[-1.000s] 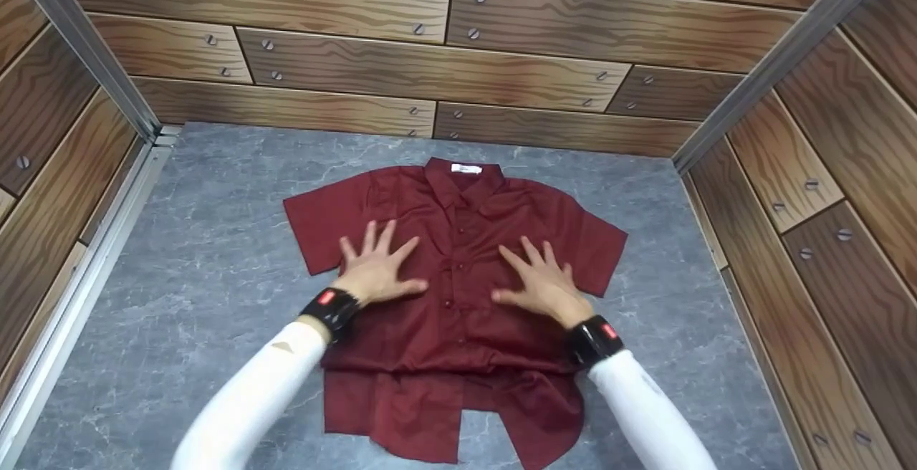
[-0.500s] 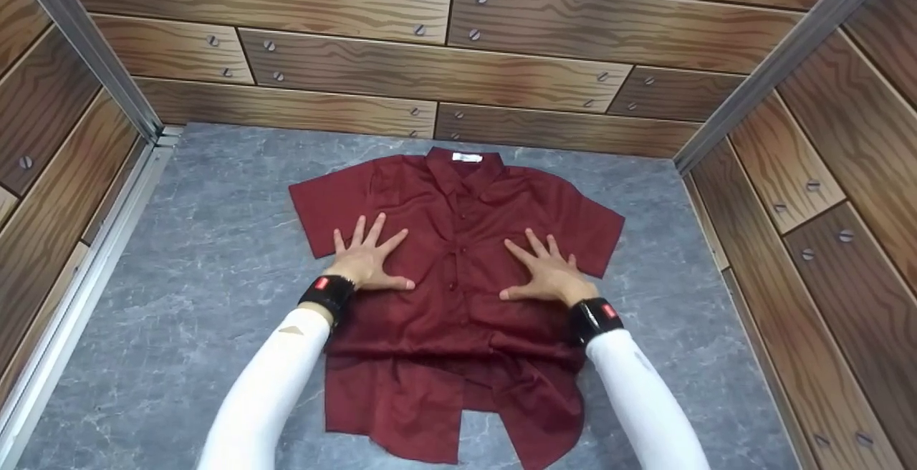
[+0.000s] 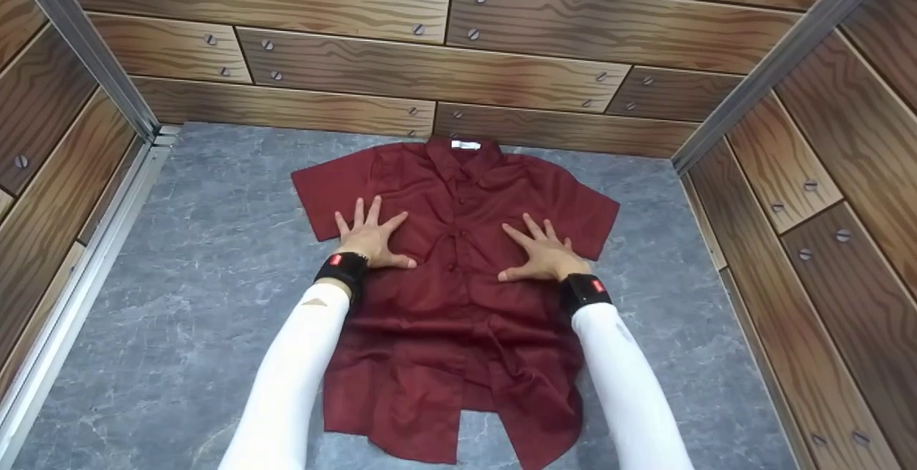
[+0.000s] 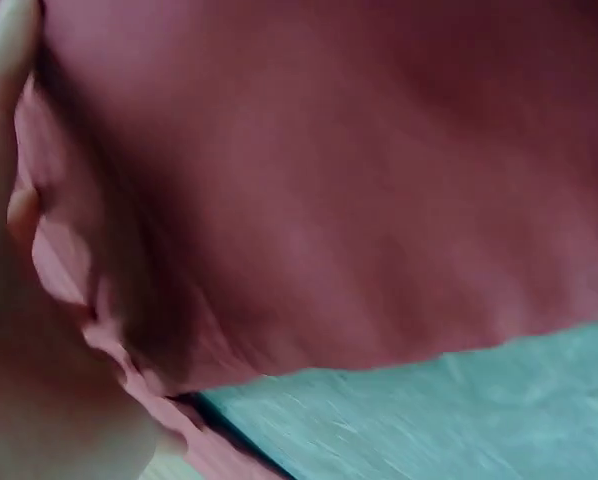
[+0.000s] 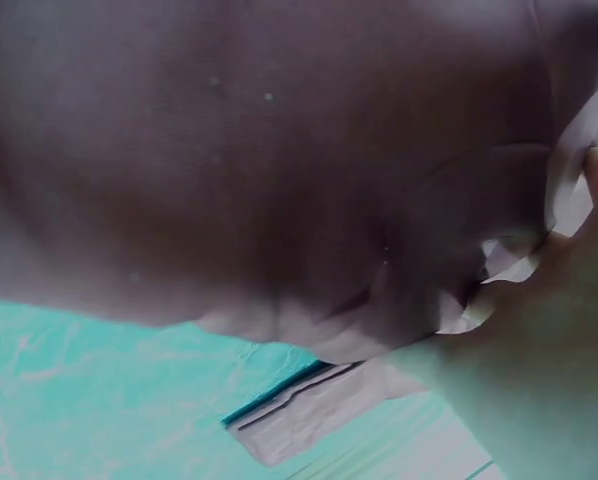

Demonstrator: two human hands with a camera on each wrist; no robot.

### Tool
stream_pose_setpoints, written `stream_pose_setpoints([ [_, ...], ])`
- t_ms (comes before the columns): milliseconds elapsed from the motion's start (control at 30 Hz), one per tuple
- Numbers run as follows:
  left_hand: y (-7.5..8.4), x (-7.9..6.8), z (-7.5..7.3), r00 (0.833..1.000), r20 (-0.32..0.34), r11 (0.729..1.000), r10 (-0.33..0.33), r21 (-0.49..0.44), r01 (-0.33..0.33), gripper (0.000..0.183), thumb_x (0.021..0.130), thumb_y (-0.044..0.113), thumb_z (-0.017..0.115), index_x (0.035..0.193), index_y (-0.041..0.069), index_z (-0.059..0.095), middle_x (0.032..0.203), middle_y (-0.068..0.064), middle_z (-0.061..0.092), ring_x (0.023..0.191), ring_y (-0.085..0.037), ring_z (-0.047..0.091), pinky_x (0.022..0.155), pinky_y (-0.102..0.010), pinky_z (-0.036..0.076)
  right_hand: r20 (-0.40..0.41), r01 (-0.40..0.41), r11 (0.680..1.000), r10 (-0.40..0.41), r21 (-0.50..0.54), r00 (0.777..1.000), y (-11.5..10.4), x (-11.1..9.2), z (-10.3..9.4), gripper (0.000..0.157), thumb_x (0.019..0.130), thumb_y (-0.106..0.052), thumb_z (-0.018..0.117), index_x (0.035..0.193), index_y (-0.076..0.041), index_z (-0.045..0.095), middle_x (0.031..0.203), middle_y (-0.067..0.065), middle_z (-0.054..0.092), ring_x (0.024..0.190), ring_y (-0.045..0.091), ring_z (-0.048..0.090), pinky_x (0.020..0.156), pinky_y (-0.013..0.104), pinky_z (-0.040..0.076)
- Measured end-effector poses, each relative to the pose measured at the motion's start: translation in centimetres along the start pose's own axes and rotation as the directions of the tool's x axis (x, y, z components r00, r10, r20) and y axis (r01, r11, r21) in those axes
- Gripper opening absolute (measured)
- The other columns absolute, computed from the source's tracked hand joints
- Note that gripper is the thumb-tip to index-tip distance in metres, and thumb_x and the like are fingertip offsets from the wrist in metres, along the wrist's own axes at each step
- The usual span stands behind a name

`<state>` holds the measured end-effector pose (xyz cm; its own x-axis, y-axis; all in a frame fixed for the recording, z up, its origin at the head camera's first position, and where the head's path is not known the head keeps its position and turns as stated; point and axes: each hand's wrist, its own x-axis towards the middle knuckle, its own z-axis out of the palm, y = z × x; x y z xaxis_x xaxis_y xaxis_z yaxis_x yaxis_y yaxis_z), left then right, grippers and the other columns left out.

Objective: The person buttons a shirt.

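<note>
A dark red short-sleeved button shirt [image 3: 437,298] lies front up, its collar [image 3: 466,158] toward the back wall. My left hand [image 3: 371,239] rests flat on the chest near the left sleeve [image 3: 333,194], fingers spread. Across the button placket, my right hand [image 3: 544,255] presses on the other side, also with spread fingers. Creases run across the lower body, above the split hem [image 3: 423,434]. The left wrist view shows shirt cloth [image 4: 329,200] beside part of the left hand [image 4: 49,370]. Rumpled cloth [image 5: 229,180] meets the right hand [image 5: 549,360] in the right wrist view.
Grey marbled floor [image 3: 200,298] surrounds the shirt. A wood-patterned back wall [image 3: 344,54] stands just beyond the collar, and similar panels rise at left and right [image 3: 824,241]. A metal rail [image 3: 86,284] runs along the left edge.
Both hands have slid away toward the back wall, and the shirt's upper part has moved with them. The fold above the hem has drawn out flatter, while the hem has stayed in place.
</note>
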<state>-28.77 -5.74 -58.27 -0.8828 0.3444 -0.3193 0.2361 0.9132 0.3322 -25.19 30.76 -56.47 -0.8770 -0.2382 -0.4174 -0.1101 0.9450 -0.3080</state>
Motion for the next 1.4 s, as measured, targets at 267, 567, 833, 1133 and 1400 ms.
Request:
stream_pose_setpoints([
  [267,2.9,-0.4,0.3,0.978,-0.187,0.996,0.089,0.027,-0.085,0.092,0.081,0.048,0.085,0.159,0.019,0.044,0.171,-0.022,0.011,0.156,-0.048,-0.001,0.113,-0.078,0.0,-0.017,-0.03,0.999,0.029,-0.038,0.999,-0.1,-0.2,-0.7,0.109,0.08,-0.071,0.075,0.166,-0.032,0.021,0.174,0.013,-0.001,0.155,0.048,-0.008,0.112,0.08,0.001],
  [567,6.1,-1.9,2.4,0.822,-0.392,0.897,0.414,0.023,-0.441,0.034,0.092,0.025,0.078,0.121,0.009,0.074,0.123,-0.013,0.065,0.12,-0.036,0.061,0.101,-0.057,0.046,-0.185,0.069,0.987,-0.096,-0.149,0.978,-2.9,-1.0,0.2,0.079,0.091,-0.053,0.074,0.157,-0.02,0.047,0.171,0.013,0.019,0.157,0.044,0.004,0.115,0.076,0.01],
  [833,7.5,-1.7,3.8,0.827,-0.35,0.895,0.441,0.097,-0.436,0.032,0.09,0.03,0.078,0.117,0.013,0.078,0.112,-0.007,0.063,0.105,-0.029,0.061,0.088,-0.047,0.049,-0.488,0.193,0.947,-0.3,-0.258,0.82,-5.8,-2.0,2.7,0.03,0.097,-0.024,0.071,0.121,-0.006,0.073,0.13,0.016,0.065,0.126,0.038,0.057,0.098,0.059,0.049],
  [1133,7.6,-1.4,4.3,0.804,-0.394,0.895,0.445,0.183,-0.406,0.019,0.087,0.028,0.082,0.103,0.017,0.082,0.104,-0.006,0.061,0.102,-0.027,0.058,0.09,-0.046,0.046,-0.576,0.221,0.938,-0.339,-0.268,0.744,-7.3,-3.0,4.6,0.016,0.094,-0.019,0.072,0.104,-0.007,0.077,0.102,0.011,0.069,0.096,0.035,0.063,0.077,0.054,0.053],
  [1400,7.7,-1.4,4.4,0.781,-0.438,0.896,0.445,0.206,-0.394,0.013,0.088,0.025,0.08,0.097,0.016,0.081,0.108,-0.006,0.06,0.106,-0.028,0.057,0.097,-0.048,0.044,-0.561,0.211,0.972,-0.233,-0.105,0.794,-8.8,-3.2,4.9,0.014,0.097,-0.019,0.07,0.105,-0.009,0.077,0.1,0.01,0.07,0.093,0.034,0.064,0.079,0.05,0.053],
])
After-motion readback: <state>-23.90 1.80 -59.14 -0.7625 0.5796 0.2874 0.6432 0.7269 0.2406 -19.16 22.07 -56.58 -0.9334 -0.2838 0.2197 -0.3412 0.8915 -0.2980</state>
